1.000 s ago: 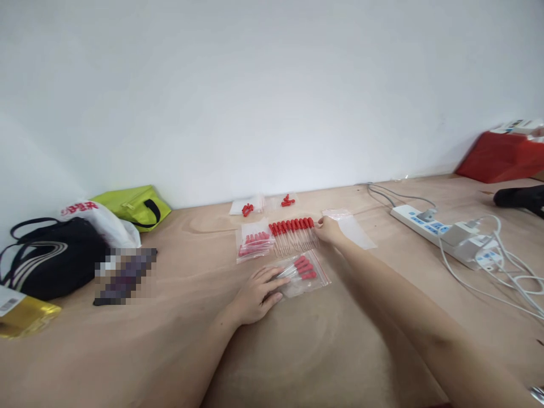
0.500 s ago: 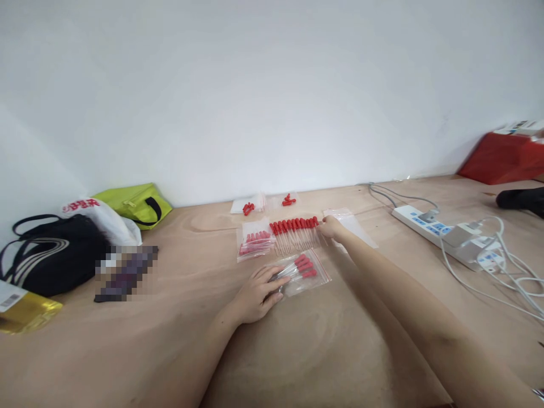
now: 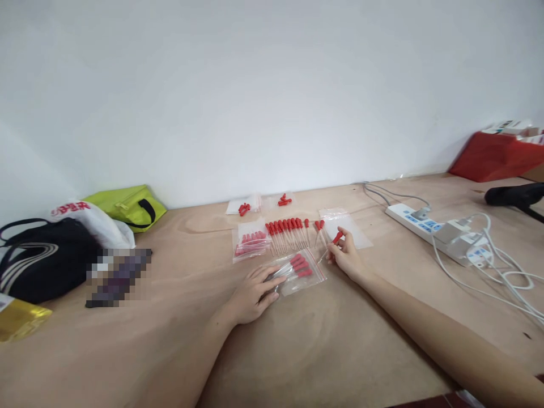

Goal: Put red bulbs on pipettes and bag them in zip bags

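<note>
My right hand (image 3: 347, 258) pinches a red-topped dropper (image 3: 338, 237), its thin clear tip pointing down and left toward a clear zip bag (image 3: 293, 285). Several red-topped droppers show in that bag. My left hand (image 3: 257, 294) rests on the bag's left end, fingers closed on it. Behind the bag lies a row of droppers (image 3: 287, 226) with red bulbs toward the wall; a few stand apart at its right end. Left of the row are stacked filled bags (image 3: 251, 241). A flat clear bag (image 3: 351, 229) lies behind my right hand.
Small red bulbs (image 3: 243, 209) lie on bags near the wall. A power strip (image 3: 419, 226) with white cables stands to the right, a red box (image 3: 493, 158) beyond. At left are a black bag (image 3: 51, 260), a white bag and a green bag (image 3: 131, 207).
My right hand has moved from the row's right end toward me and now holds a dropper. Some droppers at that end are now spread apart. My left hand stays on the bag.
</note>
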`<action>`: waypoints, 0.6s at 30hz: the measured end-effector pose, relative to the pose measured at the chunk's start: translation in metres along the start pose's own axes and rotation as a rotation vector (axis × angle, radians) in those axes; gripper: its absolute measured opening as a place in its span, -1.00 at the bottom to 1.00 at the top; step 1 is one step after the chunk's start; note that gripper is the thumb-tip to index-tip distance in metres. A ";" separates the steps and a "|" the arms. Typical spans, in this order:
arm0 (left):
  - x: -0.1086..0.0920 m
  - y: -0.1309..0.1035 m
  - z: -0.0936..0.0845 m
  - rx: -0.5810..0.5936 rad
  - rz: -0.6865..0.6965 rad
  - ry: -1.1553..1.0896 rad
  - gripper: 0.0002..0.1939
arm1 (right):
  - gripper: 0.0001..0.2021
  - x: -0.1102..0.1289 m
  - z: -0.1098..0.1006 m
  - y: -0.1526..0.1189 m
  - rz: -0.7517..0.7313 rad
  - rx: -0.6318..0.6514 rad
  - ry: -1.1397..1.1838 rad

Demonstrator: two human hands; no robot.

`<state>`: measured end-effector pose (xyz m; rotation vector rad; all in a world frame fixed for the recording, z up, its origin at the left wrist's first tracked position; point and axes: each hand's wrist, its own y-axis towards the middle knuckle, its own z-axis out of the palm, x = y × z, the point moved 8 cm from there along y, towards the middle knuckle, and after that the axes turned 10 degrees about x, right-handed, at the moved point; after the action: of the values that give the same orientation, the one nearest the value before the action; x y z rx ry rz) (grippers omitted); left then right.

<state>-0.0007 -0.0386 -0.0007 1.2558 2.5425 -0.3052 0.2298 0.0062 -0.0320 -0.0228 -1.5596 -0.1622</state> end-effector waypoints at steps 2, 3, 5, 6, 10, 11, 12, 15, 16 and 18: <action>0.000 0.000 0.000 0.001 -0.002 -0.001 -0.61 | -0.33 0.000 0.002 -0.003 -0.008 -0.020 0.021; 0.000 0.000 0.000 0.001 -0.004 -0.002 -0.62 | -0.34 0.000 0.002 -0.003 -0.014 -0.033 0.030; 0.000 0.001 0.000 0.006 -0.008 -0.002 -0.62 | -0.36 0.002 0.003 -0.004 -0.033 -0.053 0.049; 0.000 0.001 0.000 0.009 -0.009 -0.002 -0.62 | -0.37 0.002 0.004 -0.004 -0.044 -0.056 0.057; 0.001 0.001 0.001 0.021 -0.018 -0.005 -0.62 | -0.40 0.001 0.009 -0.007 -0.071 -0.012 0.062; 0.001 0.000 0.001 0.020 -0.018 -0.007 -0.62 | -0.41 0.001 0.010 -0.008 -0.072 -0.001 0.060; 0.001 0.000 0.001 0.018 -0.017 -0.009 -0.62 | -0.42 0.001 0.011 -0.009 -0.073 0.008 0.061; 0.001 0.000 0.002 0.010 -0.012 -0.007 -0.61 | -0.45 0.002 0.012 -0.013 -0.074 0.037 0.060; 0.001 0.000 0.002 0.010 -0.011 -0.003 -0.61 | -0.47 0.002 0.013 -0.014 -0.067 0.056 0.051; 0.002 0.000 0.002 0.013 -0.013 0.007 -0.61 | -0.48 0.001 0.015 -0.015 -0.048 0.092 0.035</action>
<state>-0.0010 -0.0380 -0.0036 1.2481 2.5592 -0.3206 0.2129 -0.0073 -0.0319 0.0899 -1.5317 -0.1281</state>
